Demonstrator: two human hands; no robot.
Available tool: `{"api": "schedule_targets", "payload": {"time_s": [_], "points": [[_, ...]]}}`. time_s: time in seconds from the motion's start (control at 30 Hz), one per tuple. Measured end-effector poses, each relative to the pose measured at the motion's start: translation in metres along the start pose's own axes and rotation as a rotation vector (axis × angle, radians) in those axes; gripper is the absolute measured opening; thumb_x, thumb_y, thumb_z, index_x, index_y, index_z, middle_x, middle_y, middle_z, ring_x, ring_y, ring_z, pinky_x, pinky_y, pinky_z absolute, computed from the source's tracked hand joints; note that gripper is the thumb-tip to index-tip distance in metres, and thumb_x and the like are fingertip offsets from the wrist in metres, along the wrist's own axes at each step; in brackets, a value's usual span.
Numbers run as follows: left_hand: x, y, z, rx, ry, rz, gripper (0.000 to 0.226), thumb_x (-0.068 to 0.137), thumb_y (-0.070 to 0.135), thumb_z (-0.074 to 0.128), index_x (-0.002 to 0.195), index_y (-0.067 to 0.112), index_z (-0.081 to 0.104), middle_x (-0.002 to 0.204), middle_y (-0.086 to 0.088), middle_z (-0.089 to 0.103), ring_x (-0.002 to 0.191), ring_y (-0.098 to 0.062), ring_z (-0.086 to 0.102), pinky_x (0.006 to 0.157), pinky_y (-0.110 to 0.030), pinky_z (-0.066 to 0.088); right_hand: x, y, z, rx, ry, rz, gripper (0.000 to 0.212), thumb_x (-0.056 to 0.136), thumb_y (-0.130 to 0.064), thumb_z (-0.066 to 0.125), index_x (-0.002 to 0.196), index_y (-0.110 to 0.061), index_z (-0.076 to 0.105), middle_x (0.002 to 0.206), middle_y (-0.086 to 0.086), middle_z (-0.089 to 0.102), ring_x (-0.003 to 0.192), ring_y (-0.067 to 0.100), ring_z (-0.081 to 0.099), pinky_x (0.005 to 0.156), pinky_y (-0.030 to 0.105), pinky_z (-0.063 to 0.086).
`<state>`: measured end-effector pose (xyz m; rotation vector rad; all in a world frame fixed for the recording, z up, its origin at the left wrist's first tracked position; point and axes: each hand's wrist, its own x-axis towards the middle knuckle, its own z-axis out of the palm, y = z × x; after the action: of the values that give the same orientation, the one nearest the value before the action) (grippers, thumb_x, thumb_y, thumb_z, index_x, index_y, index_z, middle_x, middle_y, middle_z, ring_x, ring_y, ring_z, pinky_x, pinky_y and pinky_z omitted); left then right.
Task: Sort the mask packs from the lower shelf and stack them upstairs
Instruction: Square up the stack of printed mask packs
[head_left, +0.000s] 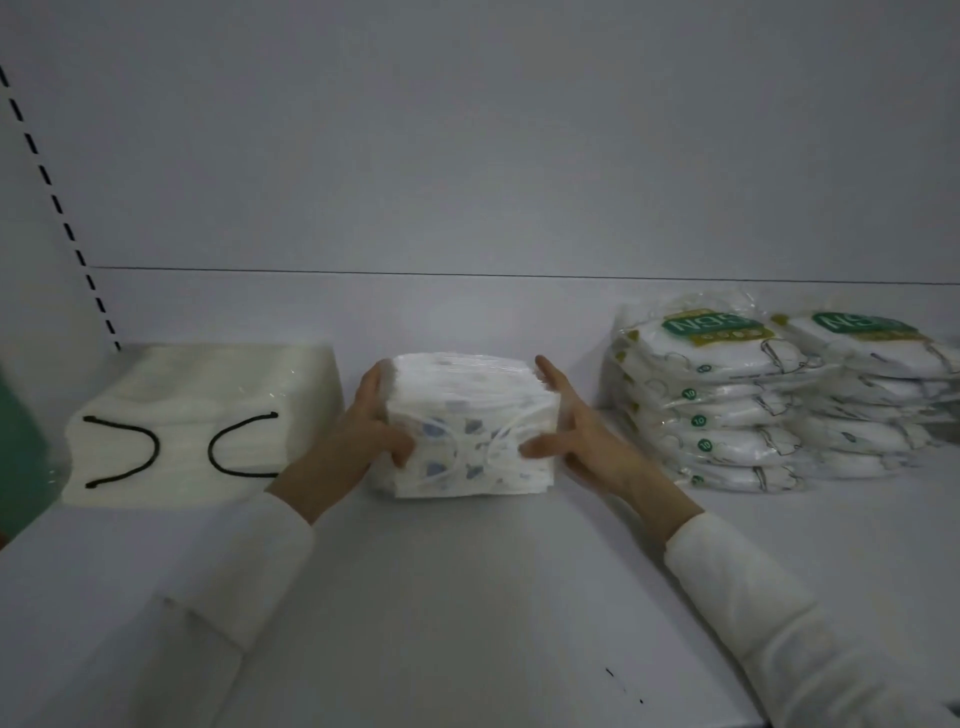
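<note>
A stack of white mask packs with a blue pattern (470, 415) stands in the middle of the white shelf (467, 597). My left hand (366, 431) grips its left side, thumb curled onto the front. My right hand (576, 431) holds the right side, fingers along the flank and thumb on the front. Both arms are in white sleeves.
A stack of white masks with black ear loops (192, 415) sits to the left. Two stacks of green-labelled packs stand to the right, one nearer (701, 405) and one further right (878, 395). A green object (18, 441) shows at the left edge.
</note>
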<state>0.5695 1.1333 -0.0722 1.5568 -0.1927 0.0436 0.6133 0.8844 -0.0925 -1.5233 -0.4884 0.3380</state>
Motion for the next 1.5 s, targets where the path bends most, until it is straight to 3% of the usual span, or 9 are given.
{"api": "schedule_targets", "payload": {"time_s": [0.17,0.37,0.6,0.7,0.93,1.07,1.23,1.4,1.5], "points": [[-0.003,-0.017,-0.004,-0.005,-0.045,-0.023,0.106,0.036,-0.013,0.048,0.132,0.029,0.03,0.111,0.006,0.053,0.096,-0.011,0.053,0.06,-0.018,0.05,-0.001,0.001,-0.005,-0.115,-0.089,0.066,0.149,0.04,-0.022,0.095,0.152,-0.031,-0.004,0.142,-0.019,0.036,0.135,0.019,0.041,0.113,0.046,0.031],[-0.003,-0.016,-0.006,-0.187,-0.117,-0.094,0.107,0.038,-0.024,0.052,0.124,0.038,0.041,0.1,0.011,0.07,0.087,-0.007,0.068,0.066,-0.023,0.056,-0.003,-0.005,-0.002,-0.042,-0.151,0.014,0.094,0.065,0.024,0.063,0.128,-0.04,0.033,0.124,-0.015,0.058,0.114,0.008,0.06,0.089,0.026,0.05],[0.002,-0.019,-0.008,-0.245,-0.096,-0.178,0.14,0.03,0.003,0.09,0.148,0.026,0.02,0.128,-0.012,0.06,0.11,-0.028,0.062,0.081,-0.04,0.056,-0.001,-0.006,0.003,0.025,-0.108,0.13,0.137,0.051,-0.009,0.091,0.152,-0.03,0.001,0.14,0.004,0.051,0.123,0.021,0.055,0.102,0.042,0.045],[0.001,-0.017,-0.004,-0.243,-0.028,-0.157,0.124,0.038,0.0,0.082,0.146,0.021,0.025,0.124,-0.014,0.062,0.105,-0.028,0.064,0.075,-0.037,0.058,0.003,-0.003,0.007,0.141,-0.05,0.097,0.107,0.06,0.0,0.078,0.147,-0.024,0.02,0.126,0.008,0.061,0.109,0.02,0.064,0.085,0.032,0.054],[-0.001,-0.012,-0.003,-0.252,0.021,-0.184,0.131,0.026,-0.001,0.085,0.144,0.014,0.031,0.125,-0.019,0.06,0.106,-0.033,0.063,0.077,-0.043,0.057,0.007,-0.002,0.014,0.325,0.101,0.15,0.113,0.049,0.006,0.063,0.147,-0.031,0.022,0.136,0.011,0.053,0.114,0.033,0.059,0.095,0.048,0.048],[-0.004,-0.005,0.0,-0.341,0.047,-0.212,0.097,0.048,-0.018,0.069,0.133,0.013,0.036,0.119,-0.016,0.057,0.097,-0.033,0.062,0.068,-0.039,0.058,0.009,0.0,0.021,0.314,0.132,0.128,0.101,0.039,0.002,0.06,0.135,-0.021,0.042,0.131,0.023,0.055,0.115,0.044,0.057,0.098,0.065,0.04],[-0.011,0.001,0.004,-0.381,0.136,-0.258,0.062,0.044,-0.004,0.054,0.1,0.019,0.043,0.106,-0.012,0.051,0.087,-0.03,0.055,0.071,-0.037,0.048,0.003,-0.004,0.022,0.227,0.142,0.116,0.102,0.041,0.01,0.054,0.138,-0.019,0.039,0.115,0.015,0.062,0.096,0.031,0.066,0.069,0.038,0.056],[-0.018,0.002,0.011,-0.426,0.19,-0.205,0.072,0.061,0.004,0.059,0.13,0.016,0.042,0.113,-0.006,0.059,0.085,-0.023,0.06,0.062,-0.03,0.051,-0.013,-0.014,0.021,0.291,0.143,0.044,0.055,0.07,0.011,0.067,0.104,-0.024,0.041,0.102,0.0,0.064,0.085,0.018,0.07,0.065,0.028,0.056],[-0.023,0.003,0.014,-0.414,0.156,-0.296,0.049,0.08,0.033,0.06,0.124,0.01,0.057,0.11,-0.012,0.069,0.086,-0.027,0.068,0.074,-0.036,0.052,-0.016,-0.012,0.033,0.337,0.183,0.041,0.052,0.067,-0.009,0.077,0.11,-0.024,0.052,0.105,0.005,0.071,0.094,0.028,0.07,0.079,0.043,0.057]]}}
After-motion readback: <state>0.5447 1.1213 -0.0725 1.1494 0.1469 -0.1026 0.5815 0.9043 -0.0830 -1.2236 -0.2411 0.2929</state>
